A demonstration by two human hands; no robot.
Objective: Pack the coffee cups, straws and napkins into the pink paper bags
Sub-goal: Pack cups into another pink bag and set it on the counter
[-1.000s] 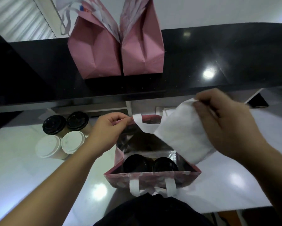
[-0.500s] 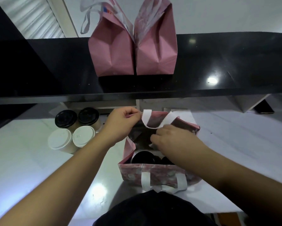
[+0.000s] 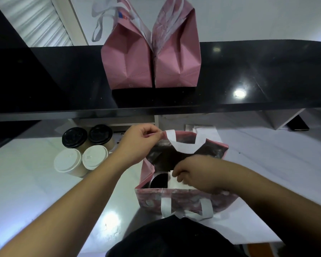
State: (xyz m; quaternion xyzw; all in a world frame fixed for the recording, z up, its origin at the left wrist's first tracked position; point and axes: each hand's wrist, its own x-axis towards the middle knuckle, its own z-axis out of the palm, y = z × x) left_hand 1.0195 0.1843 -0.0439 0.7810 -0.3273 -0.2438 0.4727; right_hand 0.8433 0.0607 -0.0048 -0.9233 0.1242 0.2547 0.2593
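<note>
An open pink paper bag (image 3: 185, 200) with white handles stands on the white counter in front of me. My left hand (image 3: 140, 143) pinches its far rim and holds it open. My right hand (image 3: 195, 175) is down inside the bag, gripping a white napkin (image 3: 176, 183) that lies over the cups. One black-lidded cup (image 3: 158, 181) shows in the bag beside the napkin. Left of the bag stand two black-lidded cups (image 3: 74, 137) and two white-lidded cups (image 3: 67, 161).
Two closed pink bags (image 3: 130, 60) stand side by side on the raised black counter (image 3: 248, 75) behind. More white napkins (image 3: 202, 128) lie past the open bag. A dark flat device (image 3: 298, 124) sits at the far right.
My right hand has brought the white napkin from above the bag down into it, and has sunk deeper since half a second ago. The left hand has kept hold of the rim.
</note>
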